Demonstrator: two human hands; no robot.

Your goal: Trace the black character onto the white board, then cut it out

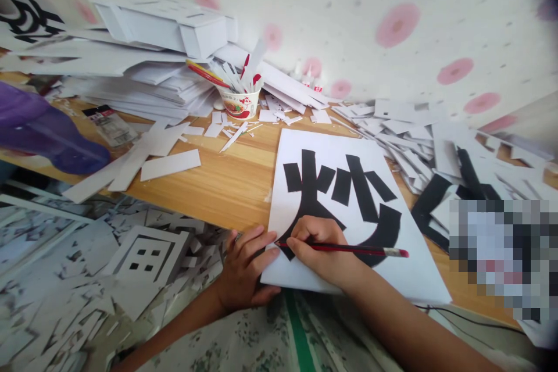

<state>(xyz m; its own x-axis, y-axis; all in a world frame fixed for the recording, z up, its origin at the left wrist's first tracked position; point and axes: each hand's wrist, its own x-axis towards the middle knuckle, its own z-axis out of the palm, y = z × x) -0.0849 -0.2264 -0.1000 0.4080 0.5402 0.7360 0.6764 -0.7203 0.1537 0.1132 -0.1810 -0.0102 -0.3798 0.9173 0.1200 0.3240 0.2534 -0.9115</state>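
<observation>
A red and black pencil (361, 249) is pinched in my right hand (320, 247), its tip at the lower left end of a black stroke. That stroke belongs to a black character (308, 186) lying on a white board (410, 279) at the table's front edge. My left hand (250, 261) grips the board's left edge, fingers on top and thumb at the near side. The right hand covers part of the character's lower middle.
A paper cup (239, 106) with tools and strips stands behind. White boards (152, 81) are stacked at the back left. Scraps (405, 133) and black pieces (429, 209) lie to the right. A purple object (52, 133) is at left; offcuts cover the floor (52, 302).
</observation>
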